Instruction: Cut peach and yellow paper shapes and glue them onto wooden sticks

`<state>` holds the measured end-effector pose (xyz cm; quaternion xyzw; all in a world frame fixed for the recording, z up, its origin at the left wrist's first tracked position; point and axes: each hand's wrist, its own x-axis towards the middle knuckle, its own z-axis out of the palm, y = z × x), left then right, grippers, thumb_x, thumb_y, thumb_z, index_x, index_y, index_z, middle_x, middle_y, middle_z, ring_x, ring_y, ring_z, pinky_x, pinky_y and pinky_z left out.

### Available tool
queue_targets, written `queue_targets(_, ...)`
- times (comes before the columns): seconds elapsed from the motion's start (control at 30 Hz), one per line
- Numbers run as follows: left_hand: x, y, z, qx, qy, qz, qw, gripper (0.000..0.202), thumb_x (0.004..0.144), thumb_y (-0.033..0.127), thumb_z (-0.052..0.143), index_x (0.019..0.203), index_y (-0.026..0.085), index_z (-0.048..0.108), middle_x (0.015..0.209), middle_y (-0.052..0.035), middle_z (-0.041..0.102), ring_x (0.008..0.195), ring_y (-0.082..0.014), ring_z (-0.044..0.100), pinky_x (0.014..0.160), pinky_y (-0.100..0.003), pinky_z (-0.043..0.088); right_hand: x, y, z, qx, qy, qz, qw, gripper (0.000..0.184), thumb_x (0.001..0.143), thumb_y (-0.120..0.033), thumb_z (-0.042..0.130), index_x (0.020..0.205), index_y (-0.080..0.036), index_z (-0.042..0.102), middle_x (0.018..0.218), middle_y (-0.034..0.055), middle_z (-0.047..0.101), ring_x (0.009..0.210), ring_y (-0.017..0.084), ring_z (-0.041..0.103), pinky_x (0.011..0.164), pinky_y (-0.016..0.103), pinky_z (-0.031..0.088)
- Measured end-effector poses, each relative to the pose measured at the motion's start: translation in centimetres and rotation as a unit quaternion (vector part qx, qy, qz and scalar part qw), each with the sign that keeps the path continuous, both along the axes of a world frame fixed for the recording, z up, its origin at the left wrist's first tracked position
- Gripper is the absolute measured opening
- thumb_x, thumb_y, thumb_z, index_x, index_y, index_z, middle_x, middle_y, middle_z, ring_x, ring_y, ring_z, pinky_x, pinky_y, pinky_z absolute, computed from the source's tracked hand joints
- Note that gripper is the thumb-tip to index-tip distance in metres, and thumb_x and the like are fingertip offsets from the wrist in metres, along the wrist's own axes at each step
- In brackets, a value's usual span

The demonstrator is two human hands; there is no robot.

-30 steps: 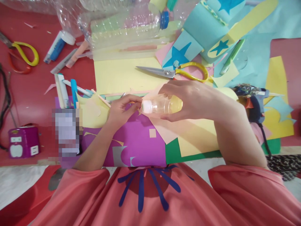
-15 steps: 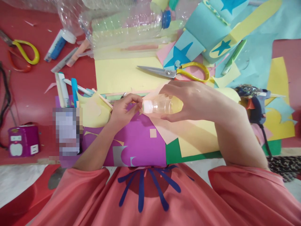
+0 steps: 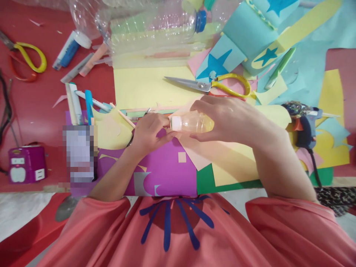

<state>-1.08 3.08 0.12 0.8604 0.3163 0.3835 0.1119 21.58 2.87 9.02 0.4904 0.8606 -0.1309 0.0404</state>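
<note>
A small clear plastic bottle point(image 3: 191, 123) lies sideways above the paper, its white cap point(image 3: 175, 123) pointing left. My right hand point(image 3: 222, 118) is wrapped round the bottle's base end, thumb on the near side and fingers on the far side. At the other end my left hand point(image 3: 151, 131) closes on the cap, its fingertips and thumb on either side of it. Beneath the hands are purple paper point(image 3: 164, 163), a pale peach sheet point(image 3: 198, 157) and a pale yellow sheet point(image 3: 236, 163). Scissors with yellow handles point(image 3: 208, 85) lie just beyond the bottle.
Large clear bottles point(image 3: 150, 26) crowd the far side. A light-blue paper piece with stars point(image 3: 244, 37) stands far right. On the right is a glue gun point(image 3: 306, 128); on the left are a blurred-out phone-like object point(image 3: 80, 154), a purple box point(image 3: 27, 163) and a second pair of scissors point(image 3: 30, 55).
My left hand has turned, and its thumb now reaches along the near side of the cap. The right hand stays round the bottle. The view has shifted slightly.
</note>
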Motion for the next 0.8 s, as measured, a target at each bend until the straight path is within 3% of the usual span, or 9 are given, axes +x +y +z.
queue_targets(0.2, 0.18, -0.09, -0.11, 0.042, 0.066, 0.026, 0.997, 0.025, 0.097, 0.043, 0.046, 0.082, 0.024, 0.052, 0.073, 0.0001, 0.067, 0.066, -0.0148, 0.061, 0.061, -0.030, 0.045, -0.17, -0.16, 0.02, 0.013, -0.031, 0.000, 0.999, 0.037, 0.085, -0.045, 0.054, 0.110, -0.019, 0.060, 0.103, 0.0093, 0.068, 0.088, 0.023, 0.060, 0.058, 0.028, 0.027)
queue_targets(0.4, 0.46, 0.04, 0.34, 0.065, 0.038, 0.008, 0.997, 0.016, 0.096, 0.027, 0.043, 0.082, 0.024, 0.050, 0.072, 0.0010, 0.064, 0.063, -0.0137, 0.057, 0.060, -0.028, 0.041, -0.33, -0.27, -0.09, 0.004, -0.045, 0.002, 0.999, 0.039, 0.088, -0.047, 0.049, 0.111, -0.017, 0.058, 0.105, 0.0115, 0.066, 0.091, 0.026, 0.061, 0.057, 0.029, 0.027)
queue_targets(0.8, 0.68, 0.02, 0.35, 0.107, 0.049, 0.012, 0.993, 0.013, 0.094, 0.020, 0.046, 0.082, 0.023, 0.048, 0.069, 0.0008, 0.066, 0.060, -0.0139, 0.057, 0.057, -0.028, 0.040, -0.39, -0.42, -0.34, 0.021, -0.036, -0.004, 0.999, 0.042, 0.089, -0.051, 0.047, 0.111, -0.017, 0.059, 0.105, 0.0119, 0.066, 0.089, 0.025, 0.060, 0.058, 0.029, 0.027)
